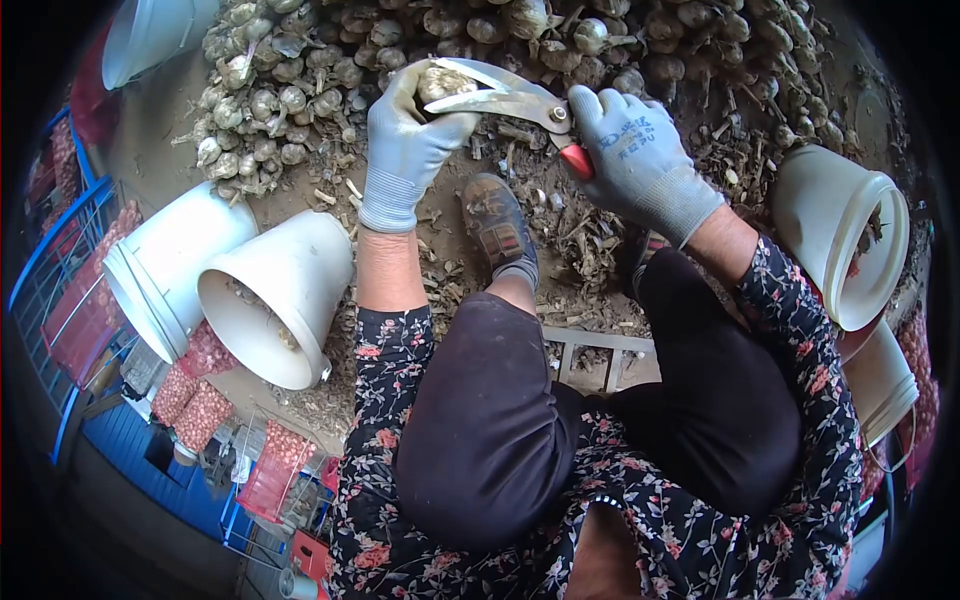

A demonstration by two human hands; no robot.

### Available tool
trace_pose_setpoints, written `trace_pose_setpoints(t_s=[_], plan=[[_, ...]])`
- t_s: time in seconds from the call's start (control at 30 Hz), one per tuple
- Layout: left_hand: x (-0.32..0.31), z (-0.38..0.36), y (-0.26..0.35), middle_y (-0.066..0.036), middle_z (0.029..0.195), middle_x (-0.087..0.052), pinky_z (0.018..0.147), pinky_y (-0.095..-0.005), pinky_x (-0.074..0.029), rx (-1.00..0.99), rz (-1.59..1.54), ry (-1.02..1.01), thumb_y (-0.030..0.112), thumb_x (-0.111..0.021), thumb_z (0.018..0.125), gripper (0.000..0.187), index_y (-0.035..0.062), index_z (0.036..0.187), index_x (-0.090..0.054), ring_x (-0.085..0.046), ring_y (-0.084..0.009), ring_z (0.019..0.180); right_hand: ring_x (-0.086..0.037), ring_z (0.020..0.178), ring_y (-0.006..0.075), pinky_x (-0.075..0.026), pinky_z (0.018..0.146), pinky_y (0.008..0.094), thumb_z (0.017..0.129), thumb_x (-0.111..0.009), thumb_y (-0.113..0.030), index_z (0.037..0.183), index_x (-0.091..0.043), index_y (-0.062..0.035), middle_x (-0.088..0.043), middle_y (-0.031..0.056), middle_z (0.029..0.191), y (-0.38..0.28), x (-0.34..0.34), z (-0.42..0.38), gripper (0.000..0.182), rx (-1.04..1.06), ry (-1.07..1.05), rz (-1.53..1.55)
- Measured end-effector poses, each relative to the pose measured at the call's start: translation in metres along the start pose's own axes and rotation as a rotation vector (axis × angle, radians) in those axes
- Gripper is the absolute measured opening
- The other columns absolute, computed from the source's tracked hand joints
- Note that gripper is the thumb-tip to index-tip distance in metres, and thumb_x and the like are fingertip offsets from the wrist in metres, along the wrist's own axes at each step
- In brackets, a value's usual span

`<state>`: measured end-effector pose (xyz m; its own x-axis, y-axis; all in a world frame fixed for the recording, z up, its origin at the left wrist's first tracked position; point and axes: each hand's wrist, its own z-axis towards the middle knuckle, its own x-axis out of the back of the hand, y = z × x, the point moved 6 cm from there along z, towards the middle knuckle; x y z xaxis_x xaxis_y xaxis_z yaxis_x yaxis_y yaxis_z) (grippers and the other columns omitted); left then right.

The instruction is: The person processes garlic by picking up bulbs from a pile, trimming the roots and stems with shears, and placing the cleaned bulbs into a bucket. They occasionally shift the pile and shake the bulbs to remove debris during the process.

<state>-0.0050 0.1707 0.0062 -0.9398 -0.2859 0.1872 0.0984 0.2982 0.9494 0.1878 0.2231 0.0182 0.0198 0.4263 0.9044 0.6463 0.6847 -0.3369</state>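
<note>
My left hand [405, 150], in a grey knitted work glove, is closed around a garlic bulb [446, 84] at the upper middle of the view. Wrapped in my gloved right hand [640, 150] are the red handles of a pair of shears [530, 104]. Their two blades are spread and reach left, one along the top of the bulb and one across its lower side. Beyond both hands lies a large heap of garlic bulbs [480, 30] with dry stems. My right palm hides most of the handles.
White buckets [290, 290] lie or stand at the left, with another white bucket [830, 220] tipped over at the right. Dry trimmings [580, 235] litter the ground around my shoe [500, 225]. Red mesh bags [275, 465] filled with bulbs stand at the lower left.
</note>
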Motion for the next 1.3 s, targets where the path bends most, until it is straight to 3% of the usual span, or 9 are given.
trace_pose_setpoints(t_s=[0.2,0.47,0.6,0.63,0.67,0.77,0.93,1.03,1.3], plan=[[0.004,0.001,0.006,-0.001,0.09,-0.067,0.073,-0.0222,-0.049,-0.129,0.322,-0.071,0.007,-0.078,0.069,0.038,-0.0004,0.104,-0.065,-0.058,-0.0058,0.081,-0.065,0.086,0.0335,-0.049,0.077,0.0448,0.084,-0.062,-0.036,0.107,-0.045,-0.0032,-0.063,0.0173,0.091,-0.004,-0.014,0.006,0.043,0.023,-0.16,0.042],[-0.008,-0.027,-0.044,-0.001,0.087,-0.066,0.065,-0.0221,-0.05,0.431,-0.179,-0.361,0.007,-0.074,0.071,0.033,0.0011,0.103,-0.066,-0.059,-0.0071,0.073,-0.063,0.088,0.038,-0.05,0.076,0.0463,0.084,-0.06,-0.027,0.101,-0.045,-0.0016,-0.064,0.0232,0.087,0.011,-0.056,-0.017,0.033,-0.042,-0.32,0.329],[-0.014,-0.02,-0.055,-0.016,0.111,-0.061,0.075,-0.0368,-0.058,0.212,-0.948,-0.23,0.015,-0.072,0.078,0.05,-0.0017,0.12,-0.051,-0.064,-0.0218,0.091,-0.06,0.087,0.0443,-0.047,0.074,0.0487,0.08,-0.061,-0.023,0.094,-0.047,0.0005,-0.061,0.0265,0.084,0.035,-0.072,-0.035,0.03,-0.262,-0.233,0.577],[-0.005,-0.01,-0.065,-0.019,0.12,-0.054,0.088,-0.0518,-0.054,0.159,-0.932,-0.268,0.021,-0.071,0.081,0.049,-0.0007,0.119,-0.049,-0.058,-0.0298,0.107,-0.059,0.086,0.0449,-0.046,0.073,0.0487,0.08,-0.061,-0.023,0.093,-0.048,0.0005,-0.061,0.027,0.083,0.039,-0.069,-0.039,0.03,-0.294,-0.201,0.614],[-0.007,0.003,-0.059,-0.015,0.104,-0.061,0.077,-0.044,-0.059,0.123,-1.031,-0.222,0.024,-0.068,0.085,0.036,0.001,0.109,-0.054,-0.063,-0.0255,0.096,-0.059,0.085,0.0456,-0.046,0.072,0.0487,0.079,-0.061,-0.022,0.092,-0.049,0.0004,-0.06,0.0275,0.082,0.044,-0.067,-0.041,0.029,-0.326,-0.169,0.65],[-0.012,0.052,-0.028,-0.008,0.074,-0.061,0.051,-0.0294,-0.059,0.272,-0.359,0.081,0.032,-0.067,0.086,0.035,0.0,0.096,-0.057,-0.063,-0.013,0.061,-0.059,0.083,0.0455,-0.045,0.071,0.0486,0.079,-0.063,-0.025,0.09,-0.049,0.0004,-0.06,0.0276,0.08,0.046,-0.063,-0.036,0.031,-0.333,-0.087,0.688],[-0.044,0.124,-0.016,-0.003,0.067,-0.058,0.044,-0.0235,-0.041,0.074,0.217,0.039,0.026,-0.074,0.078,0.039,-0.0049,0.097,-0.06,-0.052,-0.0075,0.052,-0.06,0.082,0.0459,-0.046,0.072,0.0502,0.082,-0.06,-0.031,0.093,-0.047,0.0014,-0.06,0.0289,0.077,0.044,-0.048,-0.018,0.036,-0.388,-0.11,0.672],[-0.046,0.108,-0.014,-0.002,0.059,-0.056,0.041,-0.0254,-0.042,0.201,-0.274,0.087,0.003,-0.073,0.073,0.015,-0.0004,0.079,-0.06,-0.049,-0.007,0.043,-0.062,0.087,0.0431,-0.048,0.077,0.0485,0.082,-0.06,-0.033,0.098,-0.045,0.001,-0.062,0.0273,0.085,0.051,-0.041,-0.015,0.04,-0.409,-0.152,0.555],[-0.036,0.055,-0.016,-0.008,0.081,-0.067,0.049,-0.0279,-0.055,0.388,-0.263,0.084,0.018,-0.066,0.085,0.021,-0.0016,0.094,-0.066,-0.063,-0.0144,0.058,-0.061,0.096,0.0396,-0.048,0.082,0.0458,0.084,-0.058,-0.039,0.107,-0.046,0.0,-0.062,0.0262,0.098,0.055,-0.035,-0.009,0.047,-0.364,-0.017,0.414]])
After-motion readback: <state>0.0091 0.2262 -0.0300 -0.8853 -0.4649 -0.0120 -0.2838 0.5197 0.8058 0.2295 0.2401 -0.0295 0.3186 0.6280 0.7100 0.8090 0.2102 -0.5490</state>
